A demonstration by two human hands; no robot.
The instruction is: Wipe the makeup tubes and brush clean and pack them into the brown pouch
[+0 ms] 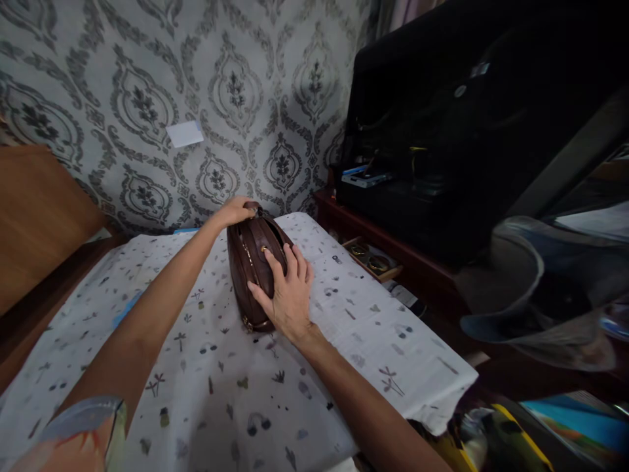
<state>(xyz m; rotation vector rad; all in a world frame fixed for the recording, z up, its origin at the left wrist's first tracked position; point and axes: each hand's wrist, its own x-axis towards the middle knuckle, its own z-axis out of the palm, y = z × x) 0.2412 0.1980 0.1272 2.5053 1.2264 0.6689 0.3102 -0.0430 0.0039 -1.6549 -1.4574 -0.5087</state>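
A dark brown leather handbag [237, 272] stands on the patterned white cloth [206, 393], its zips and gold-coloured fittings facing up. At the bag's far end, my left hand [236, 211] is closed around the corner near a metal ring; some of its fingers are hidden behind the leather. My right hand [289, 288] lies across the near part of the top with its fingers spread. Its index fingertip is close to a small gold-coloured fitting, and the other fingers reach over the right side. A dark gap shows along the top right of the bag.
Patterned wallpaper with a white card [185, 134] rises behind the cloth. On the right are a large black screen-like panel [403, 131], an open drawer [373, 259] and a greyish translucent item [521, 288]. A wooden board [44, 216] stands at the left.
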